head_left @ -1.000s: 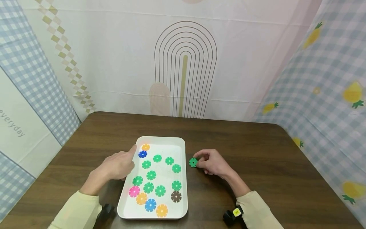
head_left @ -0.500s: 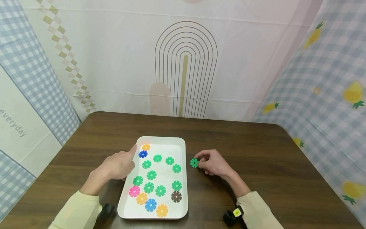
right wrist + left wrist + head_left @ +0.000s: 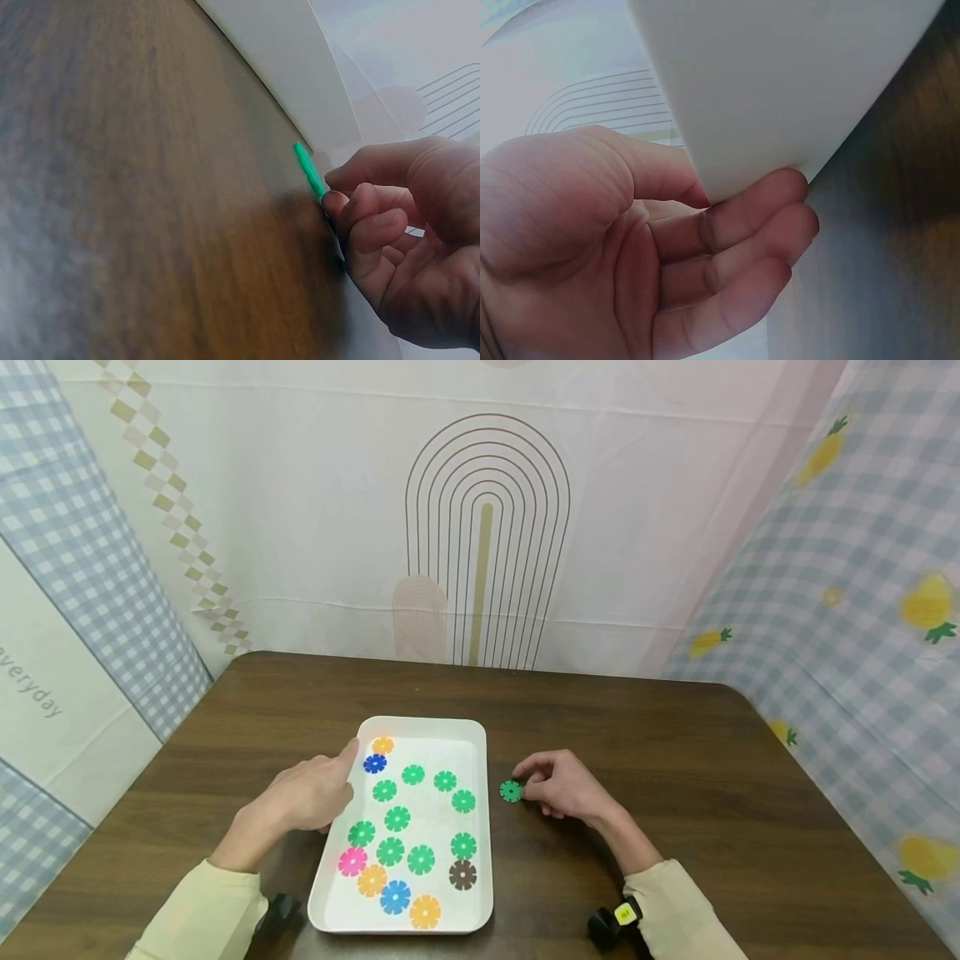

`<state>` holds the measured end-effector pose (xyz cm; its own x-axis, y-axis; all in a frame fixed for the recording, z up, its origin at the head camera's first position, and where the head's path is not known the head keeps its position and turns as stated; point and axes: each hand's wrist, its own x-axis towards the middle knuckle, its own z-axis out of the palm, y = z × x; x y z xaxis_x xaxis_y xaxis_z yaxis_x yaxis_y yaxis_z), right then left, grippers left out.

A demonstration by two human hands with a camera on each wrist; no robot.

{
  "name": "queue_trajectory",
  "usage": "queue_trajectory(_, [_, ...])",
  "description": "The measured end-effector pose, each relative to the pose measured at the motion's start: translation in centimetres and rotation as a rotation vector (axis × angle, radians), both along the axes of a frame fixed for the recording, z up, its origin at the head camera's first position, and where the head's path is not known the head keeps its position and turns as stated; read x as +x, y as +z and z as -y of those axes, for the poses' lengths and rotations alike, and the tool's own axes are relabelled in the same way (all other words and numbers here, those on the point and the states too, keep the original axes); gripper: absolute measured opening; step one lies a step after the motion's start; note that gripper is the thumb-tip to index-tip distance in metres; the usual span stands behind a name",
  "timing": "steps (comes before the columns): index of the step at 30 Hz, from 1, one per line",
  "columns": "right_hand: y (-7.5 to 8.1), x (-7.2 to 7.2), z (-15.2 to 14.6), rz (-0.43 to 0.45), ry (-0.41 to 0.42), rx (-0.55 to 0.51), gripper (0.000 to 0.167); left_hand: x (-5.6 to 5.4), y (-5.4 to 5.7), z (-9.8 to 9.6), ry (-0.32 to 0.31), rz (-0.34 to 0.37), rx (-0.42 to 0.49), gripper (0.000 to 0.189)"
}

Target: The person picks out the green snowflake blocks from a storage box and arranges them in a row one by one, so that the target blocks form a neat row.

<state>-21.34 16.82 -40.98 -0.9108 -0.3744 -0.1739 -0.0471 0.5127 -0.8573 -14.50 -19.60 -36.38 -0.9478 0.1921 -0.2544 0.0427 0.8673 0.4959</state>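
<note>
My left hand (image 3: 311,792) grips the left rim of a white tray (image 3: 486,827); the index finger lies straight along the rim. In the left wrist view the tray's underside and wall (image 3: 772,90) meet the thumb and curled fingers (image 3: 761,232). Just right of the tray, my right hand (image 3: 561,787) pinches the near edge of a green notched snowflake disc (image 3: 511,791). The thumb and a fingertip meet at that edge; the index finger arches a little above it. The right wrist view shows this disc (image 3: 306,165) edge-on, low over the table.
Inside the tray lie several green snowflake discs (image 3: 397,819), along with orange, blue, pink and brown (image 3: 462,875) ones. All stands on a dark wooden table (image 3: 637,735). A patterned cloth (image 3: 315,510) hangs behind, with checked cloths at both sides.
The green disc and my right fingers have shifted slightly right and toward me. The index finger now stands a little farther from the disc. My left hand and the tray have not visibly moved.
</note>
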Motion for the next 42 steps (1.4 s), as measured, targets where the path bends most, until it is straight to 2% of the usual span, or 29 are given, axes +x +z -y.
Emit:
queue_trajectory(6, [1.1, 0.3, 0.4, -0.034, 0.012, -0.032, 0.028, 0.0, 0.0, 0.0, 0.015, 0.007, 0.012, 0.050])
queue_trajectory(12, [2.7, 1.5, 1.9, -0.055, 0.120, -0.141, 0.030, -0.1, 0.1, 0.0, 0.021, 0.013, 0.024, 0.045])
queue_trajectory(17, [2.9, 2.3, 3.0, -0.049, 0.200, -0.141, 0.028, -0.1, 0.1, 0.0, 0.017, 0.014, 0.017, 0.047])
queue_trajectory(20, [2.7, 2.6, 3.5, -0.065, 0.223, -0.111, 0.027, 0.0, 0.1, 0.1, 0.019, 0.017, 0.015, 0.047])
queue_trajectory(26, [2.5, 2.9, 4.1, -0.074, 0.270, -0.037, 0.022, -0.1, 0.0, -0.1, 0.041, 0.023, 0.028, 0.033])
queue_trajectory(31, [2.5, 3.6, 4.7, -0.092, 0.302, 0.058, 0.018, -0.1, 0.0, -0.1, 0.027, 0.010, 0.018, 0.039])
queue_trajectory(36, [2.7, 4.4, 5.6, -0.123, 0.280, 0.146, 0.014, 0.0, 0.0, 0.0, 0.000, -0.008, -0.001, 0.057])
queue_trajectory(39, [2.7, 4.9, 6.2, -0.142, 0.256, 0.210, 0.013, 0.0, 0.0, 0.0, 0.005, -0.003, -0.001, 0.057])
queue_trajectory(42, [2.8, 5.3, 6.7, -0.173, 0.228, 0.285, 0.013, 0.0, 0.0, -0.1, 0.023, 0.011, 0.008, 0.049])
